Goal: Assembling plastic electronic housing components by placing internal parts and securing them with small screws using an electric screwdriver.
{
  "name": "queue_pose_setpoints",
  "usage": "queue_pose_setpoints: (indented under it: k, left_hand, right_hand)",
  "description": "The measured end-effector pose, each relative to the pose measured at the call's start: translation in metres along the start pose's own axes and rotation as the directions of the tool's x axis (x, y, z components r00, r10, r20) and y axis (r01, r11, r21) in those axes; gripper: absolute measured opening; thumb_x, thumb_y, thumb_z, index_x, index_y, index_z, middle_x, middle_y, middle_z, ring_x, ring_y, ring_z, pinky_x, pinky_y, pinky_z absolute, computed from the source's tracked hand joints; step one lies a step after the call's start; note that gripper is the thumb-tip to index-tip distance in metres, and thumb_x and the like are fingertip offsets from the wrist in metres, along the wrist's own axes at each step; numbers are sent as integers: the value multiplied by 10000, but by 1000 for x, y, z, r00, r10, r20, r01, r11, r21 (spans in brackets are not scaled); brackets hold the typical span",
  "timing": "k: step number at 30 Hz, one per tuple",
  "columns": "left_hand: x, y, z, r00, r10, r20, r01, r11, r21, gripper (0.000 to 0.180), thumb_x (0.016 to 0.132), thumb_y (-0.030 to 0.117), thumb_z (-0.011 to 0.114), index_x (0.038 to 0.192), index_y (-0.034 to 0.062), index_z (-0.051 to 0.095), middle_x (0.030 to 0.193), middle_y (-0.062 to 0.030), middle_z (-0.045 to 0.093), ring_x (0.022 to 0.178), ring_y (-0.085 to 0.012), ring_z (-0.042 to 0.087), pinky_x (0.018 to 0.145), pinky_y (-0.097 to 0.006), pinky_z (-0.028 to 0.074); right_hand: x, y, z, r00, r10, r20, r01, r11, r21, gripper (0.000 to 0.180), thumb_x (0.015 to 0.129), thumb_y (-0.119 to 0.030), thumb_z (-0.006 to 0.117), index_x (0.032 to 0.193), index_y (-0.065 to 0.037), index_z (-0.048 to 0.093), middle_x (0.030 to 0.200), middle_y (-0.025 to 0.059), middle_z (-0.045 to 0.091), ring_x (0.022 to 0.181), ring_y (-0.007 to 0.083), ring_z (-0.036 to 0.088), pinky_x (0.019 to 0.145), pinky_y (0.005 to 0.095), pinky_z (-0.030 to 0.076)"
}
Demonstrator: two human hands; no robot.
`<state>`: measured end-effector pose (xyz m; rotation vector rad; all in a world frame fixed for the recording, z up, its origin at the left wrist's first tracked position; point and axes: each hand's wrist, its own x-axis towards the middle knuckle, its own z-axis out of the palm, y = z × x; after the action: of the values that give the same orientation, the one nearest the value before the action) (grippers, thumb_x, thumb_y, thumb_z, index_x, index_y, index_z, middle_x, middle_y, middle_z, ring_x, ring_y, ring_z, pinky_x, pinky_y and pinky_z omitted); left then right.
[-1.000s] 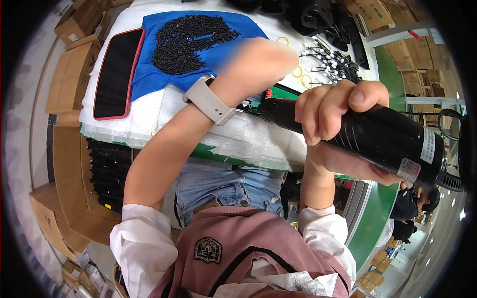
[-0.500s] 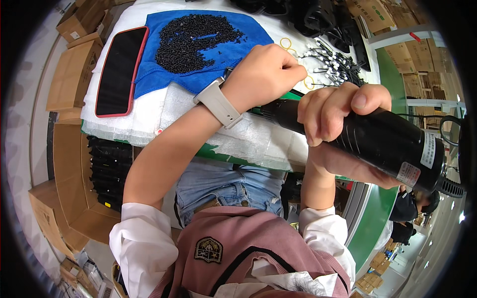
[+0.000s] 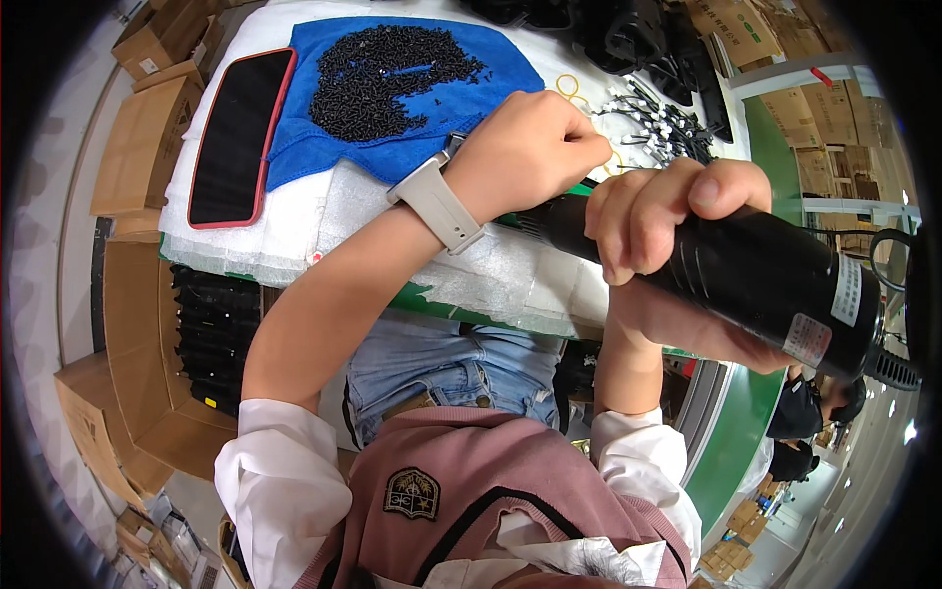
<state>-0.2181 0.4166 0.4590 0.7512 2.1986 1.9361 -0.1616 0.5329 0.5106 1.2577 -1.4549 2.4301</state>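
Left hand (image 3: 530, 147) fisted, perhaps pinching; right hand (image 3: 667, 221) in wrapped grip.

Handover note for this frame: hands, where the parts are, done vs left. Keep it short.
Right hand: wrapped around the black electric screwdriver, held level over the bench edge.
Left hand: closed into a fist at the tool's front end; what it pinches is hidden. Grey wristwatch on that wrist.
Parts: pile of black screws on the blue cloth; black tray with red rim to its left; white-tipped cable pieces and black moulded parts at the far side.
Done: cannot tell from this view.
Left: most screws sit unused in the pile.
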Motion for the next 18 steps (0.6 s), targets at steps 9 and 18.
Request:
queue_pose_setpoints:
  k: [9, 18]
  left_hand:
    - [6, -21, -1, 999, -18, 38, 21, 996, -88, 341, 733, 272, 596, 613, -38, 515, 483, -120, 436, 451, -174, 378, 475, -332, 378]
    - [9, -12, 0, 987, -90, 137, 86, 996, 35, 291, 783, 259, 553, 662, 14, 654, 494, -114, 530, 466, -166, 510, 503, -317, 415]
  right_hand:
    - [14, -10, 29, 970, 229, -79, -231, 973, -11, 908, 572, -776, 592, 967, 29, 451, 695, 122, 509, 541, 192, 452, 500, 298, 362]
    - [8, -11, -2, 980, 44, -194, -27, 996, 88, 867, 685, -807, 370, 992, -14, 534, 622, 54, 505, 418, 146, 411, 464, 293, 356]
